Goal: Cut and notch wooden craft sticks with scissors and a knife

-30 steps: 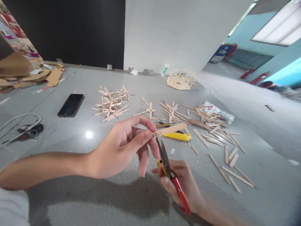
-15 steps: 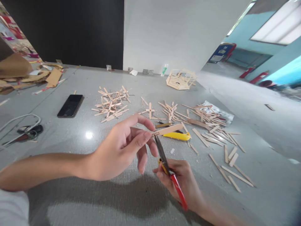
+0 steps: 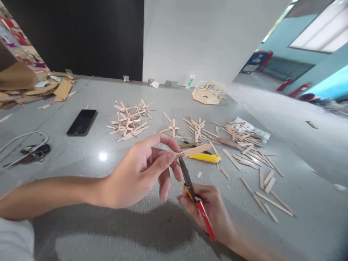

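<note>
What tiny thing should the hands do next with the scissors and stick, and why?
Maybe give the scissors one slow, gentle squeeze: the right hand has their tips right at the wooden stick, and the left hand pinches it so close by that going slowly seems safer.

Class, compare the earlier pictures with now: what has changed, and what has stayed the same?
The scissors have closed up at the stick, whose free end shifted slightly left. Nothing was let go: the left hand keeps the stick, the right hand the scissors. The phone stayed put.
</note>
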A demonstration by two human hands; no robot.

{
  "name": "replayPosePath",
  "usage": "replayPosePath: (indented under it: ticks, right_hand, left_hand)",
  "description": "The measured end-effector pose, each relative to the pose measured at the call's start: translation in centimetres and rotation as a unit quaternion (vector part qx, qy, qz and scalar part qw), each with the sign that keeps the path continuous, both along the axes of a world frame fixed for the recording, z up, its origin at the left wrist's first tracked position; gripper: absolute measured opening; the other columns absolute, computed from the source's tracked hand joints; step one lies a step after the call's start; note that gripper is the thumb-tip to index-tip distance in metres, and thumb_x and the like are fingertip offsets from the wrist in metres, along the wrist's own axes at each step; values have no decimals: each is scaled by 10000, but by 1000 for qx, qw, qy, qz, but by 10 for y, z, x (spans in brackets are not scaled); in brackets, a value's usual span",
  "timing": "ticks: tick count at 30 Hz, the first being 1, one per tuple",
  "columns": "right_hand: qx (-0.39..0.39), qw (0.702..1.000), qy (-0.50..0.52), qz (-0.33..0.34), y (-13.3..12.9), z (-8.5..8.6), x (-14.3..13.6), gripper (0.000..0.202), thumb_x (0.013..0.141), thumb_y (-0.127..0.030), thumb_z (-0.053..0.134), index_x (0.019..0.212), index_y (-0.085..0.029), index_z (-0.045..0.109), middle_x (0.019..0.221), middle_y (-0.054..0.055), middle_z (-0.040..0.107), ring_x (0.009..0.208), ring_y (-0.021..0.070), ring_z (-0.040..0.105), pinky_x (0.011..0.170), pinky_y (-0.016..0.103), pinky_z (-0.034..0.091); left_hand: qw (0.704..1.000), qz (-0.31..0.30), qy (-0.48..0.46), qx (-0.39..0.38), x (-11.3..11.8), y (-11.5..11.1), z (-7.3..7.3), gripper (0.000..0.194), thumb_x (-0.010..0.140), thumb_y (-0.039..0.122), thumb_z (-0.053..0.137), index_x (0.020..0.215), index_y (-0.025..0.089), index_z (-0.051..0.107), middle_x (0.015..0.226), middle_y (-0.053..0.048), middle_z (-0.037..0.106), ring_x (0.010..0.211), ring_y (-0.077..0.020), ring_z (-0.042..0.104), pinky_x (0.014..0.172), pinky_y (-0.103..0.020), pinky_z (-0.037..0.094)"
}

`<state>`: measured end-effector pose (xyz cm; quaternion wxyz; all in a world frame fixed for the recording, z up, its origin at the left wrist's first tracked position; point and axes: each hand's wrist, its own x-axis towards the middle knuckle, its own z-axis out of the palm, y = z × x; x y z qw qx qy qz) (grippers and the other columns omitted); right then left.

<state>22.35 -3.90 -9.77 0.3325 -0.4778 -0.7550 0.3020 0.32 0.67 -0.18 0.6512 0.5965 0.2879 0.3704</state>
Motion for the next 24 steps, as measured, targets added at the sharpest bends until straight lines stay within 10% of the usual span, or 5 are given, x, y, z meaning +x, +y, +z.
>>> replayPosePath:
  ticks: [24]
  right_hand:
    - [38,999,-7,2,1,2,-1,386,948,-274,576,599,-196,431,554,-63,345,478,73,331,453,210,286]
  left_hand:
    - [1000,0,0,-11,1,0,1,113,1086,278,463,1053,175,496,774,13,686,456,-35,588,475,-140,423]
